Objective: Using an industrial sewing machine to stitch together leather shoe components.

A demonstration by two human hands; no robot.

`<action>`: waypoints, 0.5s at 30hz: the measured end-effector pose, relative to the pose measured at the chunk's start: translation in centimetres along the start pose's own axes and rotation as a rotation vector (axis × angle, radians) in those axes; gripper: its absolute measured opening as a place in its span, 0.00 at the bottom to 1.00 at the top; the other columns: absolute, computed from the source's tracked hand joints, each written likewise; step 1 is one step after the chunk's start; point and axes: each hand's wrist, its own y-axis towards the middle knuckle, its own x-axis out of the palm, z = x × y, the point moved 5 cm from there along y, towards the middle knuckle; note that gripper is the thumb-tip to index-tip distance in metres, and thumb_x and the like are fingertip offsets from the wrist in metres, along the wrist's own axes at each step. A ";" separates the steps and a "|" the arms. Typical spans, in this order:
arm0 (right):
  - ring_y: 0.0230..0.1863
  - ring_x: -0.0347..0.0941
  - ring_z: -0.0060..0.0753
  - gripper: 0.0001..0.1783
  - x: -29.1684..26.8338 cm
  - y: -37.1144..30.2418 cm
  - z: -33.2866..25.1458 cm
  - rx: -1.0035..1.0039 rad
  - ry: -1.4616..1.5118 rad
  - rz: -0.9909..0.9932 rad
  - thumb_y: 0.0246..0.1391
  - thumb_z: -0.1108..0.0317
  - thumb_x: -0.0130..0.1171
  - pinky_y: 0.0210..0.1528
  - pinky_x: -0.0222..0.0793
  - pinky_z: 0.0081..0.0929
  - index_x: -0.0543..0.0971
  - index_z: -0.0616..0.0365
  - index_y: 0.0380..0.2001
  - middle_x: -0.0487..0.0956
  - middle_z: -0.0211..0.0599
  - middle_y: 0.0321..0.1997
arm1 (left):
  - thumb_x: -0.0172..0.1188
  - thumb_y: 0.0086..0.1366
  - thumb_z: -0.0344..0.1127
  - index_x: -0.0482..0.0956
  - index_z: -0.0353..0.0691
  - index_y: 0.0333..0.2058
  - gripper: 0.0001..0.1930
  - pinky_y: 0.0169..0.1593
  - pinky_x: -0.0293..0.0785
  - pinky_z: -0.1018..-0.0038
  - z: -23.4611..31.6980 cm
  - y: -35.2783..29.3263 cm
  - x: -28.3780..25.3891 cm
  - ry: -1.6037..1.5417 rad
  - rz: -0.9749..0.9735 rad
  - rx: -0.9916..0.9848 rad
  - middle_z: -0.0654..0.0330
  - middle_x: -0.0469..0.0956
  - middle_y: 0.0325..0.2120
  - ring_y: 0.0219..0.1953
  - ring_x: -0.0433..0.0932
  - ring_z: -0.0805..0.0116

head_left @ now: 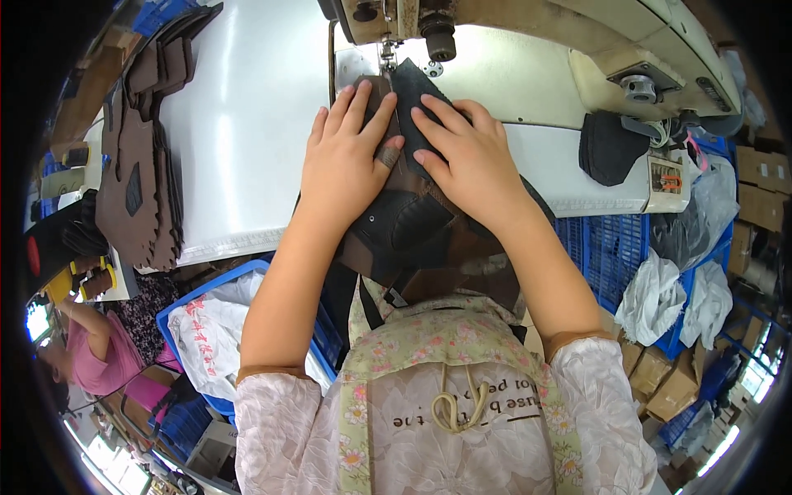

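Observation:
Under the head of a sewing machine [528,23], dark brown and black leather-like pieces [404,223] lie joined on the white table, draping over its front edge. A black pointed panel [412,82] reaches up beside the presser foot [388,58]. My left hand [345,161] rests on the brown part left of a seam, fingers spread toward the needle. On the black panel to the right, my right hand [477,157] lies with its fingers apart. Both hands press from above, close together, and neither grips anything. My palms hide part of the material.
Brown cut pieces [136,198] are stacked at the table's left end. A pile of black pieces [610,148] sits at the right. Below stand a blue bin [177,318] holding a white bag and blue crates [606,256]. A person in pink [107,351] is at the far left.

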 end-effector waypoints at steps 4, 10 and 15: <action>0.59 0.64 0.48 0.24 -0.1 -0.1 -0.2 -0.016 -0.010 -0.019 0.50 0.62 0.63 0.59 0.62 0.45 0.78 0.55 0.51 0.73 0.34 0.61 | 0.57 0.64 0.46 0.70 0.53 0.61 0.26 0.67 0.55 0.54 0.0 -0.1 0.0 -0.019 -0.012 0.001 0.53 0.64 0.64 0.67 0.59 0.52; 0.58 0.65 0.48 0.22 -0.1 0.5 -0.3 -0.022 -0.004 -0.001 0.51 0.63 0.62 0.58 0.62 0.44 0.78 0.55 0.50 0.73 0.35 0.60 | 0.59 0.63 0.43 0.72 0.49 0.60 0.25 0.66 0.57 0.56 -0.7 0.8 -0.4 -0.078 0.001 0.067 0.51 0.65 0.63 0.65 0.61 0.50; 0.58 0.65 0.48 0.22 0.0 1.2 -0.2 -0.024 -0.010 -0.006 0.51 0.63 0.62 0.57 0.62 0.44 0.78 0.55 0.50 0.73 0.35 0.60 | 0.59 0.63 0.41 0.73 0.47 0.59 0.24 0.64 0.61 0.58 -1.2 1.7 -0.3 -0.112 0.010 0.101 0.49 0.65 0.62 0.64 0.63 0.48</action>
